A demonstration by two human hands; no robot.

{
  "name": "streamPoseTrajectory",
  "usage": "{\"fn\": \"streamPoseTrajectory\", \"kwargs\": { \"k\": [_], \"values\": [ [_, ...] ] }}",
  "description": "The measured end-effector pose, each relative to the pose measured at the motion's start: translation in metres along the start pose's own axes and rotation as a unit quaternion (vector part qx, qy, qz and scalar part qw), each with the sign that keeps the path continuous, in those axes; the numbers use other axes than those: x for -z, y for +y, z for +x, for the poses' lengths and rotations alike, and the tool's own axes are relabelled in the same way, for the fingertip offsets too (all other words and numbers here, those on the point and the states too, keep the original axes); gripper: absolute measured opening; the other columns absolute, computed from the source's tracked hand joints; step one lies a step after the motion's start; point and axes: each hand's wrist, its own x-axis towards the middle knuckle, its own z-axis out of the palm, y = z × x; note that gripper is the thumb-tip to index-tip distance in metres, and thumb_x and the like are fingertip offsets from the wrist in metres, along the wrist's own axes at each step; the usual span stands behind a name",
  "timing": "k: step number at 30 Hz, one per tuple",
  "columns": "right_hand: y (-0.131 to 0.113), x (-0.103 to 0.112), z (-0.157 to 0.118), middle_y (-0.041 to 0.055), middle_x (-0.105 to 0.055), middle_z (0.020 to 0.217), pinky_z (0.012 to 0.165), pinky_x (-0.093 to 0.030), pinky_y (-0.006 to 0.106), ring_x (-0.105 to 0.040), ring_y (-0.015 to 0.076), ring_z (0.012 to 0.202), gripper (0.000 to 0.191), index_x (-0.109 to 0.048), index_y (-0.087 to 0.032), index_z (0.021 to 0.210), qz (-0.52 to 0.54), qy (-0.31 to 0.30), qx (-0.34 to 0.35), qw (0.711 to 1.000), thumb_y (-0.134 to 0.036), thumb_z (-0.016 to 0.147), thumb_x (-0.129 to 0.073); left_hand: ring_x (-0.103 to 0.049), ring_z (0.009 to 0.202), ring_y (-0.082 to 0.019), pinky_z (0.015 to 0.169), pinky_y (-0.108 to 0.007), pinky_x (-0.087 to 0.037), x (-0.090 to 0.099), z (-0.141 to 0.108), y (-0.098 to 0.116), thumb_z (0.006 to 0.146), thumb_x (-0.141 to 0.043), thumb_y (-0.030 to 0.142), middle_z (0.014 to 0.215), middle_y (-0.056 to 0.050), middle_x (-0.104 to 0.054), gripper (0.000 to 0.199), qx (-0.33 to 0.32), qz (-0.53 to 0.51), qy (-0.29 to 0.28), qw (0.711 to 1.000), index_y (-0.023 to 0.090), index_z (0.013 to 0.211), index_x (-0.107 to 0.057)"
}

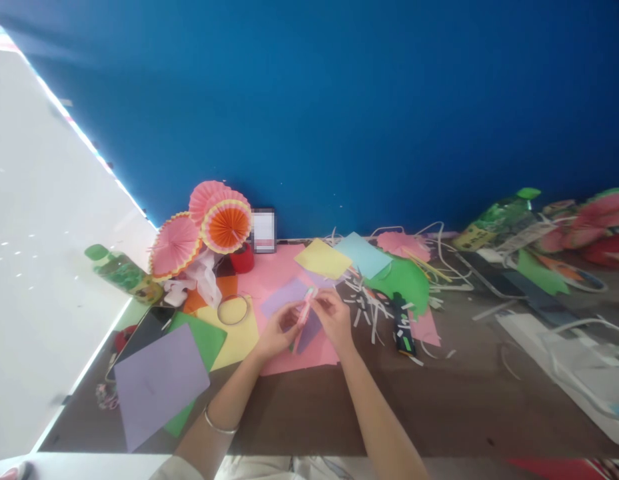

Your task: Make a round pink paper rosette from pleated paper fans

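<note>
Both hands meet over the middle of the table, above pink and purple paper. Between them is a narrow strip of folded pink paper [304, 312] with some white and green at its upper end. My left hand [282, 328] pinches its left side; my right hand [333, 315] pinches near its top right. Fingers partly cover the strip, so its full shape is hidden. Under the hands lie a purple sheet [279, 297] and a large pink sheet [279, 267]. A yellow sheet [323, 259] and a light blue sheet [364, 255] lie just beyond.
Pleated paper fans [226, 227] stand at the back left beside a green bottle [116, 272] and a red cup [242, 259]. A purple sheet [162, 383] lies front left. Right of the hands are white paper scraps [362, 310], green paper [402, 283] and a dark tool [403, 330]. Cables run behind.
</note>
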Motion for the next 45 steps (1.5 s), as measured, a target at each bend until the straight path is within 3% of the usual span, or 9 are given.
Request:
{"fn": "streamPoseTrajectory", "kwargs": {
  "k": [6,12,16,19,25,31,45],
  "values": [
    [-0.001,-0.002,-0.002,0.004,-0.053,0.084,0.074,-0.048,0.03,-0.055,0.0167,0.083,0.011,-0.058,-0.019,0.069,-0.002,0.004,-0.005,1.0,-0.029,0.071,-0.062,-0.053,0.077,-0.013,0.07,-0.026,-0.046,0.0,0.002,-0.008,0.075,-0.061,0.032,0.084,-0.004,-0.054,0.046,-0.004,-0.04,0.0,0.999,0.02,0.117,-0.047],
    [0.0,-0.002,-0.003,0.0036,-0.053,0.084,0.073,-0.048,0.03,-0.055,0.0167,0.083,0.007,-0.058,-0.019,0.07,-0.005,0.001,-0.007,1.0,-0.026,0.072,-0.06,-0.056,0.072,-0.012,0.066,-0.026,-0.046,0.001,0.004,-0.012,0.066,-0.07,0.033,0.084,-0.002,-0.055,0.06,0.058,-0.119,0.008,0.991,0.021,0.118,-0.042],
    [0.001,-0.003,-0.005,0.0025,-0.053,0.079,0.07,-0.047,0.029,-0.055,0.0161,0.079,0.006,-0.058,-0.019,0.07,0.01,-0.019,-0.001,1.0,-0.025,0.073,-0.06,-0.057,0.074,-0.013,0.068,-0.027,-0.045,0.001,0.004,-0.01,0.072,-0.065,0.036,0.083,-0.002,-0.057,0.048,0.09,-0.137,0.023,0.986,0.02,0.113,-0.045],
    [0.001,-0.004,-0.006,0.0015,-0.054,0.078,0.072,-0.047,0.029,-0.055,0.0153,0.077,0.005,-0.058,-0.02,0.071,0.022,-0.033,-0.002,0.999,-0.023,0.074,-0.06,-0.053,0.061,-0.01,0.06,-0.024,-0.043,-0.001,0.005,-0.007,0.073,-0.062,0.038,0.068,0.003,-0.053,0.043,0.092,-0.12,0.056,0.987,0.019,0.109,-0.047],
    [0.0,-0.004,-0.007,0.0012,-0.055,0.077,0.073,-0.046,0.029,-0.055,0.0152,0.077,0.006,-0.058,-0.02,0.07,0.018,-0.036,0.0,0.999,-0.024,0.073,-0.06,-0.044,0.048,-0.006,0.05,-0.019,-0.037,-0.004,0.005,-0.003,0.074,-0.062,0.037,0.053,0.008,-0.04,0.038,0.039,-0.072,0.097,0.992,0.018,0.103,-0.048],
    [0.002,-0.003,-0.007,0.002,-0.054,0.08,0.072,-0.046,0.028,-0.056,0.0154,0.08,0.004,-0.06,-0.019,0.07,0.021,-0.026,0.015,0.999,-0.023,0.072,-0.062,-0.048,0.053,-0.008,0.053,-0.02,-0.04,-0.004,0.003,-0.003,0.077,-0.059,0.036,0.058,0.006,-0.045,0.032,-0.011,-0.021,0.096,0.995,0.018,0.1,-0.048],
    [-0.001,-0.006,-0.007,0.0019,-0.055,0.08,0.068,-0.048,0.027,-0.056,0.0147,0.077,0.009,-0.059,-0.019,0.076,0.033,-0.011,0.016,0.999,-0.024,0.07,-0.064,-0.059,0.066,-0.013,0.068,-0.028,-0.048,-0.001,0.003,0.002,0.078,-0.058,0.035,0.061,0.005,-0.048,0.032,-0.03,-0.011,0.075,0.997,0.018,0.103,-0.047]
  ]
}}
